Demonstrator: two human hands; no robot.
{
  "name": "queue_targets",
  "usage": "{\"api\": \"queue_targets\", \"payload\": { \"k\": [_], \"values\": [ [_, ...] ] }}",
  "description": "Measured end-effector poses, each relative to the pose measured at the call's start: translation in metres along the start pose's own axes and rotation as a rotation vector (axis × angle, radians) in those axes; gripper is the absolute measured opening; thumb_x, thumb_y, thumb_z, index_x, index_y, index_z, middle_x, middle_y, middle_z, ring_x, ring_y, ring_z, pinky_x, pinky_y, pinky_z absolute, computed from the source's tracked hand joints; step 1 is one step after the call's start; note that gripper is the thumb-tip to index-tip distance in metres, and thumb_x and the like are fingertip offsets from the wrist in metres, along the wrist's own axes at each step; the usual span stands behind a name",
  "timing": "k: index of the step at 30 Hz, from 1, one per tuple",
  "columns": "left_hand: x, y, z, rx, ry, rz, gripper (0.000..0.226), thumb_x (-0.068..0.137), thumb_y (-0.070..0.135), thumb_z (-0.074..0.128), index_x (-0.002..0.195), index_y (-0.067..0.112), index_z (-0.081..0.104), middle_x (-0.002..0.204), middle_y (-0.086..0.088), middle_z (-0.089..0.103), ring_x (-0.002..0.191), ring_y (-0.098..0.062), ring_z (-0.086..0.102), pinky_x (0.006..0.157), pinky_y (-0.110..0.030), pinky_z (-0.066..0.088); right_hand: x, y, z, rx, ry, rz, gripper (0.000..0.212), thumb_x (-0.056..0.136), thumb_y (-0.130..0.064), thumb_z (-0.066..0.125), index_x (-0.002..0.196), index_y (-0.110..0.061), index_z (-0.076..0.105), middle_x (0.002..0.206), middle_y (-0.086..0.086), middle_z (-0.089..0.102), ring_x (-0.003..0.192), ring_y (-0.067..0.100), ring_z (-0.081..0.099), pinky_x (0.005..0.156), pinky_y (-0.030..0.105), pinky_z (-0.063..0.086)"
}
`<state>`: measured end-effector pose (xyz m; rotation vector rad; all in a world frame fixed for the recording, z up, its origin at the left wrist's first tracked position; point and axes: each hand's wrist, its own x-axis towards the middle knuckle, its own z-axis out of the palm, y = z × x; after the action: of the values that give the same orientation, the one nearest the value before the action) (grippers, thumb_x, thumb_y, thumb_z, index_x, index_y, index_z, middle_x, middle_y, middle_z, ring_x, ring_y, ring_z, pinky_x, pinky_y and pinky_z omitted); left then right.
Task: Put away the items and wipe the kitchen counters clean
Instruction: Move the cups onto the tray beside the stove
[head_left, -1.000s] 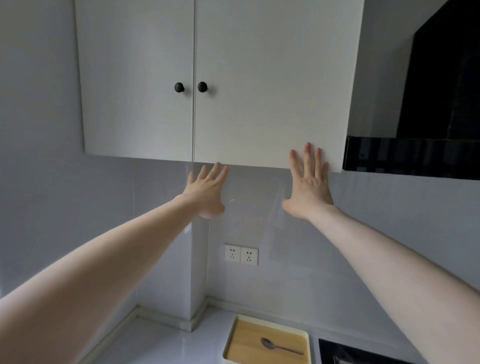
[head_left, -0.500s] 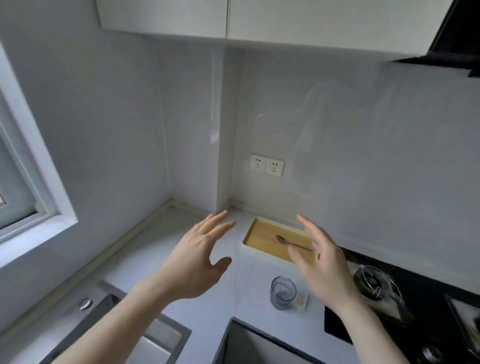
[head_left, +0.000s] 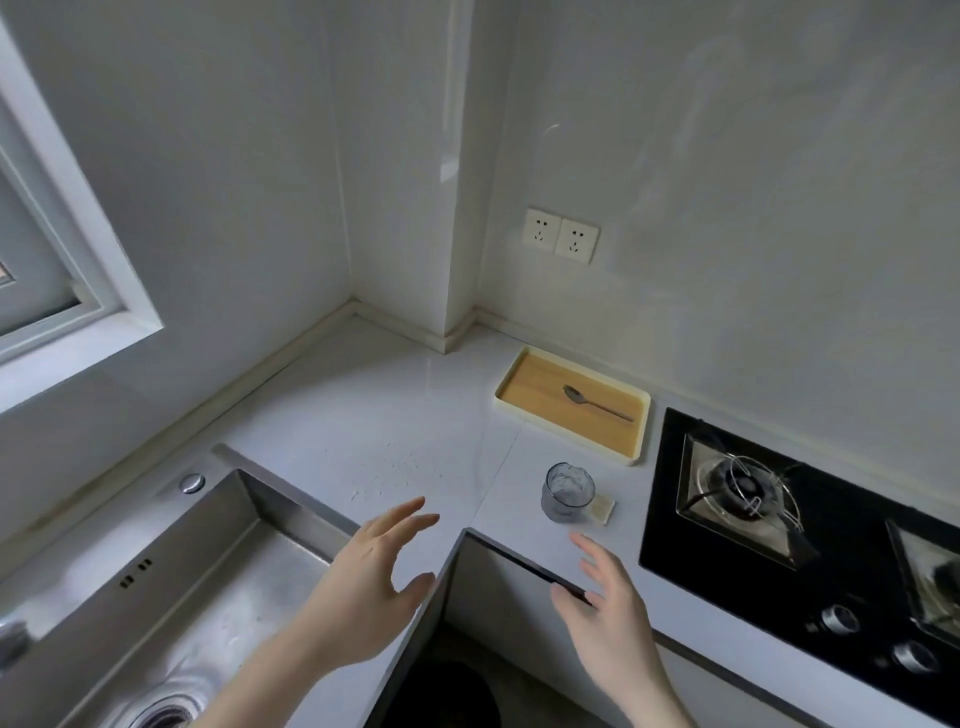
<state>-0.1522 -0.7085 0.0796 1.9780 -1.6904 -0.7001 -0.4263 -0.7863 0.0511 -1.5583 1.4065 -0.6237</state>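
A clear glass tumbler (head_left: 567, 491) stands on the white L-shaped counter (head_left: 395, 415), touching a small pale square sponge or coaster (head_left: 602, 507) on its right. Behind it a cream tray with a wooden floor (head_left: 535, 395) holds a metal spoon (head_left: 597, 403). Small white crumbs (head_left: 395, 470) are scattered on the counter left of the glass. My left hand (head_left: 366, 592) hovers with its fingers spread above the counter's inner corner and holds nothing. My right hand (head_left: 610, 618) hangs in the air, fingers straight, in front of the counter edge below the glass, also empty.
A steel sink (head_left: 171, 597) takes up the lower left, with its drain at the bottom. A black gas hob (head_left: 779, 525) with burner and knobs fills the right. Two wall sockets (head_left: 561, 236) sit above the tray. A window frame (head_left: 78, 291) is at the left.
My view has dropped from the upper cabinet to the counter. Both hands came down from the cabinet's lower edge and now hover low over the counter corner.
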Motion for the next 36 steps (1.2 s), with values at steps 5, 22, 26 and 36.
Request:
{"api": "queue_targets", "payload": {
  "k": [5, 22, 26, 36],
  "values": [
    [0.016, 0.017, 0.012, 0.001, -0.031, -0.013, 0.058, 0.096, 0.043, 0.057, 0.15, 0.046, 0.036, 0.16, 0.032, 0.021, 0.149, -0.003, 0.025, 0.122, -0.029, 0.028, 0.0, 0.012, -0.012, 0.005, -0.003, 0.03, 0.056, 0.091, -0.019, 0.073, 0.133, -0.05, 0.051, 0.138, -0.032, 0.049, 0.126, -0.009, 0.047, 0.107, 0.027, 0.043],
    [0.028, 0.08, 0.054, -0.009, 0.212, -0.299, 0.057, 0.096, 0.044, 0.058, 0.15, 0.045, 0.038, 0.16, 0.03, 0.026, 0.148, -0.002, 0.028, 0.12, -0.028, 0.03, 0.114, 0.012, -0.092, -0.055, -0.33, -0.186, 0.048, 0.092, -0.017, 0.073, 0.126, -0.048, 0.058, 0.134, -0.026, 0.055, 0.118, -0.016, 0.051, 0.104, 0.03, 0.05],
    [-0.025, 0.078, 0.058, -0.015, 0.335, -0.514, 0.056, 0.095, 0.042, 0.06, 0.148, 0.043, 0.042, 0.158, 0.028, 0.028, 0.147, -0.001, 0.027, 0.121, -0.028, 0.028, 0.125, -0.008, -0.054, -0.144, -0.576, -0.325, 0.045, 0.093, -0.02, 0.072, 0.125, -0.047, 0.057, 0.131, -0.023, 0.053, 0.118, -0.01, 0.052, 0.1, 0.026, 0.047],
    [-0.234, 0.064, 0.075, -0.054, 0.596, -1.027, 0.057, 0.096, 0.039, 0.062, 0.149, 0.042, 0.041, 0.16, 0.023, 0.028, 0.147, -0.005, 0.028, 0.121, -0.03, 0.028, 0.007, -0.056, 0.078, -0.311, -1.179, -0.724, 0.049, 0.092, -0.034, 0.07, 0.133, -0.051, 0.047, 0.133, -0.04, 0.04, 0.12, -0.012, 0.046, 0.102, 0.021, 0.045]
  ]
}}
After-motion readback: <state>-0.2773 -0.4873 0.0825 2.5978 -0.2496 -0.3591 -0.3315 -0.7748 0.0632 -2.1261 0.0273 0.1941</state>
